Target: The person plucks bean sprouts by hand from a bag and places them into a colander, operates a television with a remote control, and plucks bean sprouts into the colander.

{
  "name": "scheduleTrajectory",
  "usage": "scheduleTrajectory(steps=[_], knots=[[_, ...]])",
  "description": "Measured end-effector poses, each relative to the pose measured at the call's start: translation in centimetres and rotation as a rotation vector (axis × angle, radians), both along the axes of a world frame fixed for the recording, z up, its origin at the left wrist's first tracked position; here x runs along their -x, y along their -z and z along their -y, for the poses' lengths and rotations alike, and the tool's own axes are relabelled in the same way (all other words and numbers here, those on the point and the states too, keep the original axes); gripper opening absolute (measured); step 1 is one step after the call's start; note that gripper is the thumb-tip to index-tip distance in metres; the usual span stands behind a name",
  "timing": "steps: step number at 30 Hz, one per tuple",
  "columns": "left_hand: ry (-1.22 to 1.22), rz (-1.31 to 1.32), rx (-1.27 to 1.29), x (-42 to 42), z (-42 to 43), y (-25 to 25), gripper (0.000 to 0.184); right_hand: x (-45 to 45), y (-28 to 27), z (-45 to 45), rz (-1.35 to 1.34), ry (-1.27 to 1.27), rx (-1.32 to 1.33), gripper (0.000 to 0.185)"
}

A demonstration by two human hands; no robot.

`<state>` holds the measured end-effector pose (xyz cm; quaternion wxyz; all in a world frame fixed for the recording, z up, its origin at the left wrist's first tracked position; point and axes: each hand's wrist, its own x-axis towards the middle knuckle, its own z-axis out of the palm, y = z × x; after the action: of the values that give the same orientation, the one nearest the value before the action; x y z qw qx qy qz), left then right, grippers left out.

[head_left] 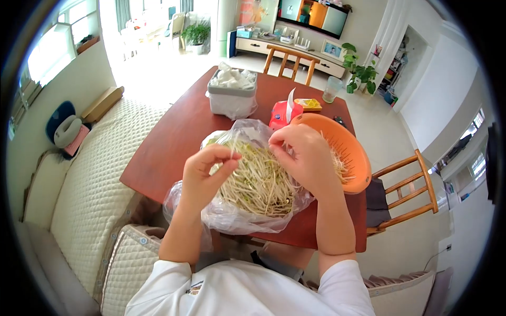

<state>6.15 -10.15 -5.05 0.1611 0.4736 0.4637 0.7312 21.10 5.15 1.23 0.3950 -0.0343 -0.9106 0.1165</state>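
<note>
A heap of pale bean sprouts (258, 184) lies in an open clear plastic bag (232, 221) near the table's front edge. Over the heap's left side, my left hand (206, 171) pinches what looks like a single bean sprout, thumb against fingertips. My right hand (303, 155) is curled above the heap's right side, thumb and index finger close together; anything between them is too small to make out. Just beyond that hand sits an orange plastic colander (354, 145) with more sprouts inside, partly hidden by my wrist.
On the reddish-brown table (158, 152) stand a lidless bin (232, 100) with a white liner, a red tissue pack (284, 113), a yellow packet (308, 104) and a glass (332, 89). Wooden chairs (403, 195) stand at the right and far sides. A quilted sofa (110, 174) runs along the left.
</note>
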Motion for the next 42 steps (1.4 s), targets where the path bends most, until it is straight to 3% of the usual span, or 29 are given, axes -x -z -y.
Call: scheduleTrajectory(steps=[2,5,8,14,20,23,26,29,36,42], knots=[[0.03,0.027,-0.014,0.6,0.4,0.0,0.009,-0.1,0.0,0.4,0.384,0.069,0.146,0.01],[0.09,0.084,-0.051,1.1,0.8,0.3,0.011,0.9,2.8,-1.0,0.298,0.051,-0.007,0.012],[0.103,0.118,-0.064,1.2,0.9,0.3,0.012,0.8,2.4,0.2,0.248,0.049,0.034,0.015],[0.088,0.123,-0.043,1.3,0.7,0.6,0.011,2.6,4.6,1.4,0.456,-0.027,-0.103,0.014],[-0.047,-0.011,-0.042,1.6,0.8,0.4,0.008,4.3,6.8,1.7,0.325,-0.007,-0.194,0.019],[-0.054,-0.002,-0.032,1.7,1.1,0.3,0.008,3.2,4.5,0.1,0.234,0.008,-0.076,0.018],[-0.045,0.006,-0.026,1.6,0.8,0.5,0.007,1.0,1.6,-0.4,0.092,0.019,0.232,0.013],[0.002,-0.014,-0.008,1.3,0.2,0.8,0.007,-0.8,-0.4,-0.6,0.189,0.024,0.412,0.009],[0.027,-0.195,0.156,-0.4,-1.0,0.5,0.01,-1.0,-0.3,0.1,0.155,-0.125,0.316,0.01],[0.023,-0.187,0.181,-1.2,-1.6,0.8,0.011,-0.7,-0.6,0.5,0.035,-0.162,0.174,0.01]])
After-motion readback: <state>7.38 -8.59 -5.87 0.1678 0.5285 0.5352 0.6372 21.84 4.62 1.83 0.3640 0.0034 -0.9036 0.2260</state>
